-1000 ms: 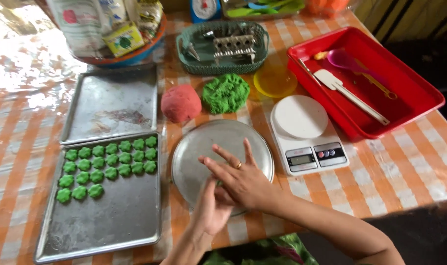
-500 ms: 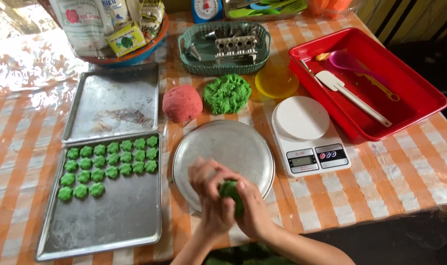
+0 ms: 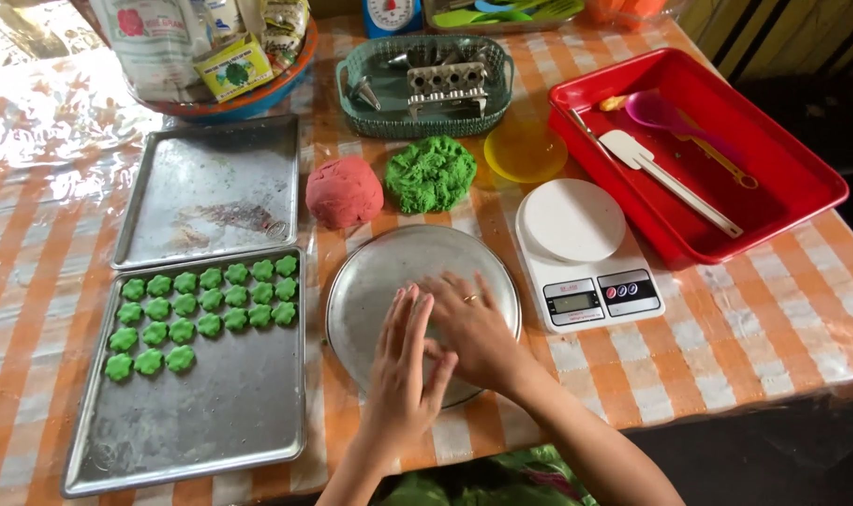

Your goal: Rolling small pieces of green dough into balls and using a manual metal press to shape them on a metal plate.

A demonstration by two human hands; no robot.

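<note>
From the head view, both hands are pressed together palm to palm over the round metal plate (image 3: 403, 272), a dull, smooth silver disc. The left hand (image 3: 403, 361) lies with fingers straight and slightly spread, and the right hand (image 3: 473, 328), with a ring on one finger, crosses over it, fingers flat. Whatever sits between the palms is hidden, so I cannot tell what they hold. Just beyond the plate sit two lumps of dough: a crumbly green dough mound (image 3: 431, 173) and a smooth pink dough ball (image 3: 344, 192), side by side. To the left, a steel baking tray (image 3: 229, 422) carries rows of small green flower-shaped cookies (image 3: 201, 305). To the right, just beside the plate, stands a white kitchen scale (image 3: 585, 253) with a round platform.
</note>
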